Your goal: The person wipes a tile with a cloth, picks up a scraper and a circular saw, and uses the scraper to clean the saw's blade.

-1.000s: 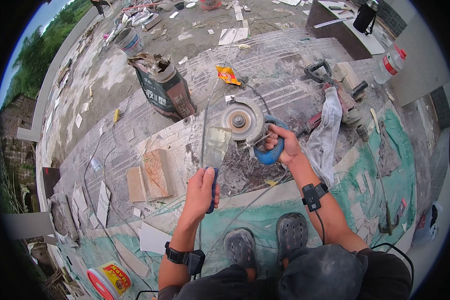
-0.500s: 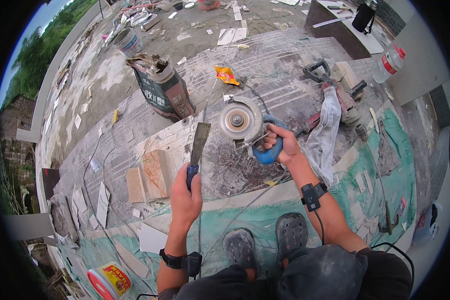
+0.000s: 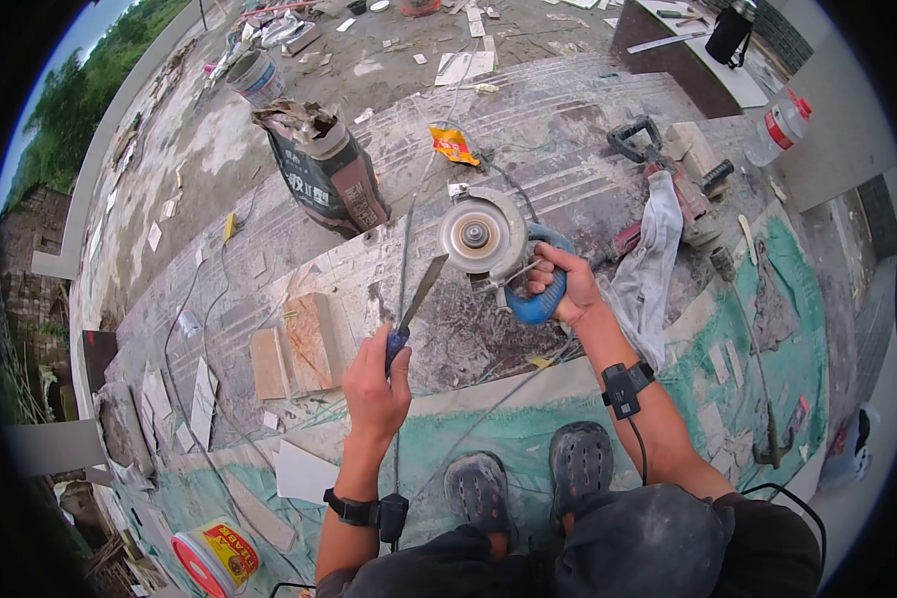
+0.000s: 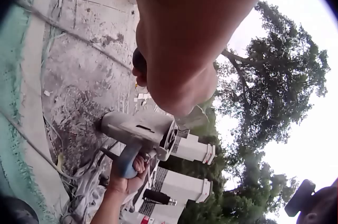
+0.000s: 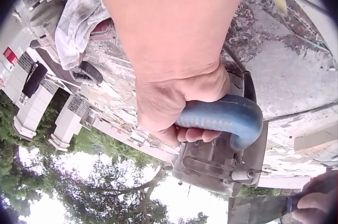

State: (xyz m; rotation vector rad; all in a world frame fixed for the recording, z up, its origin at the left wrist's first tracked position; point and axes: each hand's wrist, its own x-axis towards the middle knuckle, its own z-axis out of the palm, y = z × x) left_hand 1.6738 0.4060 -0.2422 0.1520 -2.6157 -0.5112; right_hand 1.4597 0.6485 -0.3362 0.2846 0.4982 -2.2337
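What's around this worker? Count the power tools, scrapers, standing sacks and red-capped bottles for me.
Power tools: 2, the blue-handled disc cutter in the right hand and a red machine on the ground.
Scrapers: 1, the blue-handled flat metal scraper in the left hand.
Sacks: 1, a torn dark sack.
Bottles: 1, a clear red-capped plastic bottle.
Total: 5.

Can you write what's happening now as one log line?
left hand: grips putty knife | right hand: grips tile cutter | knife tip: by disc
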